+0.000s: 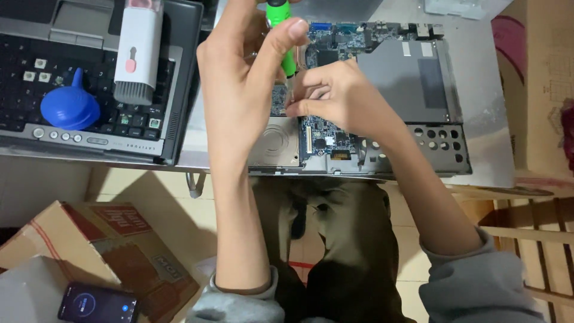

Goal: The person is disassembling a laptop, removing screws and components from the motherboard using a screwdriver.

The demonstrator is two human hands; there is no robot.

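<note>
My left hand (242, 78) grips the handle of a green screwdriver (282, 36), held upright over an opened laptop chassis (412, 143). My right hand (338, 93) pinches the lower shaft of the screwdriver, its fingertips resting just above the blue circuit board (323, 134). The screwdriver's tip is hidden behind my fingers. A grey metal cover plate (406, 84) lies over the right part of the chassis.
A second laptop (84, 72) sits at the left with several keys gone; a blue rubber air blower (70, 107) and a white cleaning brush tool (136, 51) rest on it. Below the table are a cardboard box (113, 245) and a phone (97, 303).
</note>
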